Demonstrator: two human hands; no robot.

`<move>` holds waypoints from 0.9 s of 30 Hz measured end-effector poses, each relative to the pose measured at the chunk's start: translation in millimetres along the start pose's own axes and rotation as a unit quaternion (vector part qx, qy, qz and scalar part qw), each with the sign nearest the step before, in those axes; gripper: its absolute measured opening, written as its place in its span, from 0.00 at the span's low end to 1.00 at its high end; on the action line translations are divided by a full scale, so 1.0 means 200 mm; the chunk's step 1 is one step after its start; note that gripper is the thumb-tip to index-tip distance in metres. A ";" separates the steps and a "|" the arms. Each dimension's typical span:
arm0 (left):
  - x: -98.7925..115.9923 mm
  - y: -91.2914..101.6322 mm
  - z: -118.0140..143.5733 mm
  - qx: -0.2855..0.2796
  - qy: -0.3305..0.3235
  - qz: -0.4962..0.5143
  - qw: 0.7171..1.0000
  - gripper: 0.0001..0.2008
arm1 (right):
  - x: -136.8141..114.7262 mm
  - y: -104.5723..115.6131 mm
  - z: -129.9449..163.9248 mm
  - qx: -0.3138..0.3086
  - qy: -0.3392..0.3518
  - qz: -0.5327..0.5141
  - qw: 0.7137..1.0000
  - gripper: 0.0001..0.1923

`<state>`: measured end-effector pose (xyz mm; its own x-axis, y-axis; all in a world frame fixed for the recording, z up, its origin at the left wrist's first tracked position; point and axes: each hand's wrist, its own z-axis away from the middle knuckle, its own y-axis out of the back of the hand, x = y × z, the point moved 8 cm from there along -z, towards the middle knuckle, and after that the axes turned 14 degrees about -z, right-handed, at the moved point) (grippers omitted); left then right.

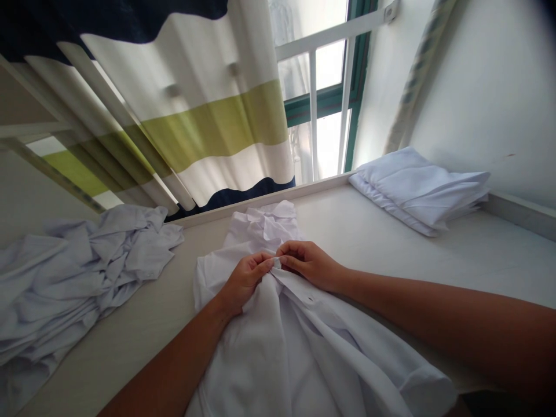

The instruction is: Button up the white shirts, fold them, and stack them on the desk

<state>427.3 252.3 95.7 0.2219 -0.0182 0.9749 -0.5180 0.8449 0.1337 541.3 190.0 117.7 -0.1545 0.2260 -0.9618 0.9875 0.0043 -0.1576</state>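
A white buttoned garment, which looks like a shirt or coat (pixel 260 347), lies spread before me with its collar end away from me. My left hand (pixel 247 278) pinches the front edge of the cloth from the left. From the right, my right hand (pixel 308 263) pinches the same edge, its fingertips almost meeting the left ones. A small fold of cloth shows between the thumbs; any button there is hidden. Below the hands, the front placket with a buttonhole runs down to the right, its flap lying loose.
Crumpled white garments (pixel 87 278) are heaped at the left. A folded white stack (pixel 421 185) rests at the back right by the wall. The pale board (pixel 330 220) has a raised rim at the back, with a striped curtain (pixel 208 116) and white window bars (pixel 313 110) beyond.
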 end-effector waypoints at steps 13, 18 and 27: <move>0.00 0.00 -0.01 -0.022 -0.034 -0.056 0.998 0.15 | 0.09 -0.02 0.00 -0.027 -0.098 -0.210 0.973 0.16; 0.02 -0.01 0.00 -0.033 -0.043 -0.062 0.997 0.14 | 0.09 -0.02 0.00 -0.020 -0.112 -0.224 0.968 0.13; 0.01 -0.03 0.01 -0.044 -0.021 -0.056 0.997 0.12 | 0.06 -0.03 0.01 -0.040 -0.082 -0.208 0.974 0.12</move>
<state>430.0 246.1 98.0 0.2386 -0.1364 0.9615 -0.4175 0.8795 0.2284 533.0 191.4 107.2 -0.5374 0.0295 -0.8428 0.8372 0.1391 -0.5290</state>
